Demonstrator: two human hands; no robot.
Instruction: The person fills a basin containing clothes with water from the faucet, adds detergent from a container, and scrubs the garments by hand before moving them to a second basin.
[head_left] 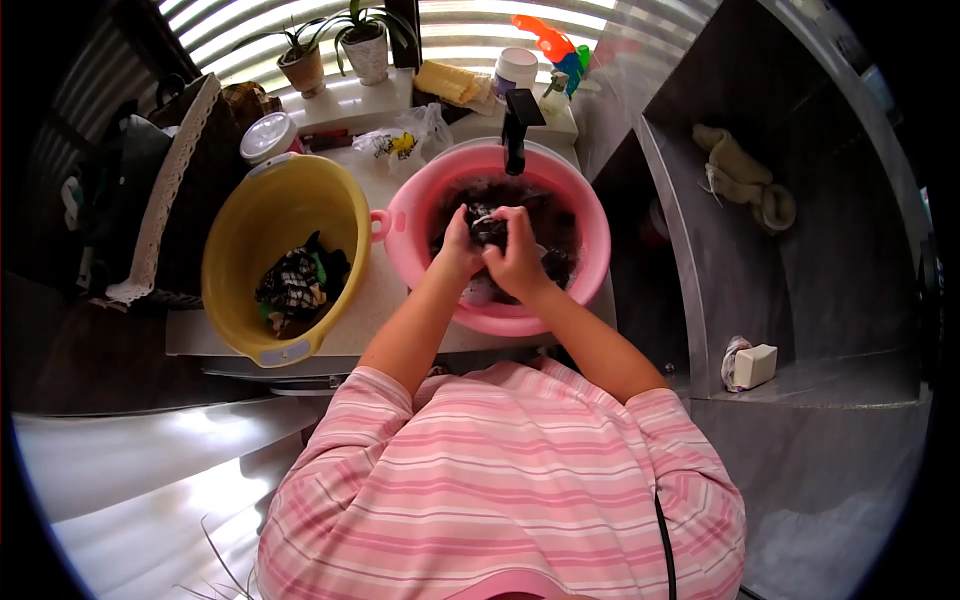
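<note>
Over the pink basin, my left hand and my right hand are close together, both closed on a dark wet cloth. A bit of white shows on the cloth's upper side. Beneath my hands the basin holds dark water with suds and more dark fabric. To the left, a yellow basin stands tilted with a bunched black-and-white checked cloth and other dark cloth in it. The black faucet reaches over the pink basin's far rim.
Behind the basins are a plastic bag, a lidded white tub, a white jar, a yellow cloth and two potted plants. A dark basket stands left. Right-hand shelves hold a soap bar and a beige cloth item.
</note>
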